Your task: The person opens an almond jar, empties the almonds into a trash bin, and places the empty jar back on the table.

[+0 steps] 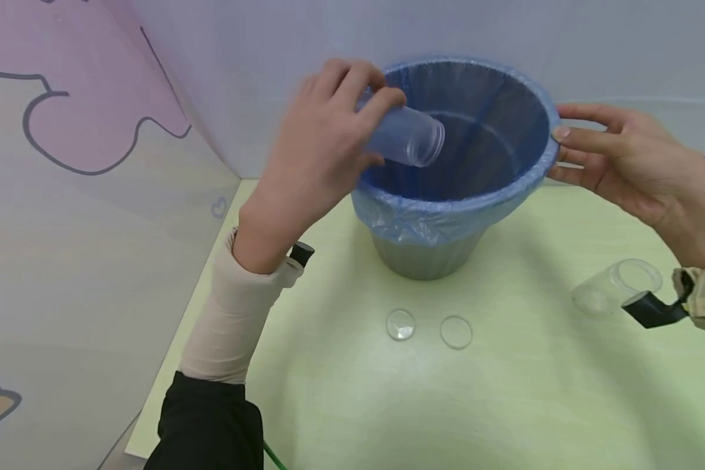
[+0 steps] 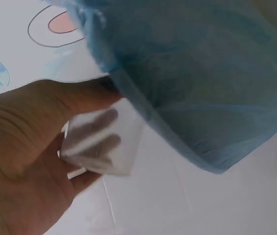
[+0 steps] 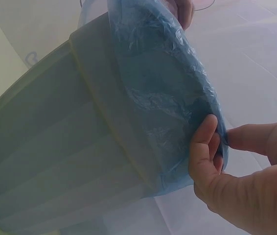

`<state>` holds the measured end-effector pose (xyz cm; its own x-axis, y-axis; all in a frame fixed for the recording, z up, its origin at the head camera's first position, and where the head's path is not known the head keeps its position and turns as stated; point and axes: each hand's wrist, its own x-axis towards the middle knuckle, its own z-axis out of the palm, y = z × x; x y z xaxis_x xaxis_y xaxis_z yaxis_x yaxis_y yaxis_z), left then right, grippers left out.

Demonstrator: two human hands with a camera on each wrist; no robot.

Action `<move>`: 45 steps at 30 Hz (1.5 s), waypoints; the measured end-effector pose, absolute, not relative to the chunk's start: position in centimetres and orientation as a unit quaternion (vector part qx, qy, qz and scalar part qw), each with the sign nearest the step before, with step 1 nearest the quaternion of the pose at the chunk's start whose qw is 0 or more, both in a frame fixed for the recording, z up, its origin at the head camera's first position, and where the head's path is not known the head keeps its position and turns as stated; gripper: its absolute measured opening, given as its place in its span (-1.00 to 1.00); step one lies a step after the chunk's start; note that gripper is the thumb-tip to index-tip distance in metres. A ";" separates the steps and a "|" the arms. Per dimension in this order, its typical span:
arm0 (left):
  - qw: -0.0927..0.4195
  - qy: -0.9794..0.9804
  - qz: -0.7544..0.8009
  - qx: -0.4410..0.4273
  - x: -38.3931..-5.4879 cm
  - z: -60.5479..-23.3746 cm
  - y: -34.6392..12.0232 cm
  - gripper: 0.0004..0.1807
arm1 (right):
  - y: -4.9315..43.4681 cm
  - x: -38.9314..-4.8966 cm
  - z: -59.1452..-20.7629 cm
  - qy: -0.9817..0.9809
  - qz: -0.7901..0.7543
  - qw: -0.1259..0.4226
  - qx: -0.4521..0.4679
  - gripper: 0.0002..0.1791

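Observation:
My left hand [image 1: 323, 137] grips a clear plastic jar [image 1: 396, 134] by its closed end. The jar tilts down to the right, its mouth over the opening of a trash bin [image 1: 425, 258]. A thin blue bag [image 1: 429, 222] lines the bin and folds over its rim. Through the jar [image 2: 106, 147], fingers show in the left wrist view, and no contents are visible there. My right hand [image 1: 646, 160] pinches the bag-covered rim at the right, thumb on one side and fingers [image 3: 204, 152] on the other.
Two round clear lids [image 1: 400, 325] lie side by side on the pale green table [image 1: 352, 411] in front of the bin. Another clear jar [image 1: 602, 290] lies at the right, under the right wrist. A wall [image 1: 94, 261] with drawings borders the table's left side.

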<state>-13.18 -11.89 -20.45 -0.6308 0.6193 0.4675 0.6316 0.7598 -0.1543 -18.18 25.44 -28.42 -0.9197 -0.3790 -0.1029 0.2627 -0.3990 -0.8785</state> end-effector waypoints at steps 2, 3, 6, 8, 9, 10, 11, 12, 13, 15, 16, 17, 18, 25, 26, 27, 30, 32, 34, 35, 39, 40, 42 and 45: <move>0.268 -0.882 0.019 -0.387 -13.4 -20.8 -11.8 -0.51 | 25.5 -18.2 -28.4 0.517 -0.832 0.192 -0.059 -0.54; 0.268 -0.875 0.024 -0.403 -13.4 -21.0 -11.8 -0.52 | 25.5 -18.2 -28.4 0.516 -0.833 0.192 -0.060 -0.54; 0.261 -0.869 0.023 -0.420 -13.5 -21.1 -11.8 -0.52 | 25.5 -18.3 -28.3 0.508 -0.837 0.193 -0.062 -0.55; 0.264 -0.872 0.009 -0.412 -13.6 -21.1 -11.9 -0.50 | 25.4 -18.2 -28.3 0.500 -0.842 0.194 -0.061 -0.55; 0.267 -0.874 0.003 -0.406 -13.5 -21.0 -11.9 -0.47 | 25.4 -18.2 -28.3 0.498 -0.843 0.194 -0.061 -0.54; 0.271 -0.875 0.000 -0.402 -13.5 -21.0 -11.9 -0.45 | 25.4 -18.1 -28.2 0.497 -0.843 0.194 -0.060 -0.54; 0.276 -0.875 -0.005 -0.398 -13.5 -21.0 -11.9 -0.44 | 25.3 -18.1 -28.2 0.497 -0.844 0.194 -0.058 -0.54; 0.282 -0.875 -0.005 -0.394 -13.5 -20.9 -11.9 -0.44 | 25.3 -18.0 -28.2 0.499 -0.843 0.193 -0.056 -0.55; 0.287 -0.874 -0.004 -0.393 -13.5 -20.9 -11.9 -0.45 | 25.3 -18.0 -28.2 0.500 -0.843 0.192 -0.056 -0.55; 0.293 -0.869 0.008 -0.399 -13.4 -20.9 -11.9 -0.53 | 25.2 -17.9 -28.2 0.498 -0.844 0.191 -0.057 -0.55; 0.292 -0.867 0.014 -0.405 -13.3 -20.9 -11.9 -0.55 | 25.2 -17.8 -28.2 0.498 -0.844 0.190 -0.056 -0.55; 0.288 -0.865 0.019 -0.411 -13.3 -20.9 -11.9 -0.55 | 25.2 -17.7 -28.2 0.495 -0.846 0.190 -0.057 -0.55; 0.284 -0.863 0.024 -0.416 -13.3 -20.9 -11.9 -0.55 | 25.1 -17.7 -28.2 0.495 -0.846 0.189 -0.057 -0.55; 0.278 -0.865 0.004 -0.417 -13.3 -21.0 -12.1 -0.44 | 24.7 -17.6 -28.3 0.509 -0.840 0.183 -0.050 -0.55; 0.281 -0.865 0.004 -0.415 -13.3 -21.0 -12.1 -0.43 | 24.6 -17.6 -28.3 0.508 -0.841 0.183 -0.050 -0.55; 0.284 -0.866 0.005 -0.412 -13.3 -21.1 -12.1 -0.43 | 24.6 -17.6 -28.3 0.509 -0.840 0.182 -0.050 -0.55; 0.294 -0.868 0.007 -0.400 -13.3 -21.2 -12.0 -0.43 | 24.6 -17.7 -28.3 0.506 -0.841 0.184 -0.051 -0.54; 0.298 -0.871 0.007 -0.391 -13.3 -21.3 -12.0 -0.41 | 24.6 -17.7 -28.3 0.505 -0.841 0.185 -0.050 -0.54; 0.299 -0.874 0.006 -0.383 -13.3 -21.3 -11.9 -0.40 | 24.6 -17.7 -28.4 0.508 -0.840 0.185 -0.050 -0.53; 0.297 -0.876 0.006 -0.381 -13.3 -21.3 -11.9 -0.39 | 24.6 -17.7 -28.5 0.509 -0.839 0.185 -0.050 -0.53; 0.277 -0.884 -0.009 -0.376 -13.2 -21.3 -11.8 -0.36 | 24.8 -17.7 -28.6 0.513 -0.837 0.185 -0.051 -0.52; 0.271 -0.886 -0.015 -0.376 -13.2 -21.3 -11.8 -0.36 | 24.9 -17.6 -28.6 0.513 -0.837 0.184 -0.050 -0.51; 0.257 -0.889 -0.028 -0.378 -13.2 -21.3 -11.7 -0.35 | 24.9 -17.6 -28.6 0.514 -0.837 0.182 -0.048 -0.51; 0.243 -0.890 -0.041 -0.383 -13.2 -21.2 -11.7 -0.35 | 24.8 -17.6 -28.5 0.514 -0.838 0.180 -0.045 -0.52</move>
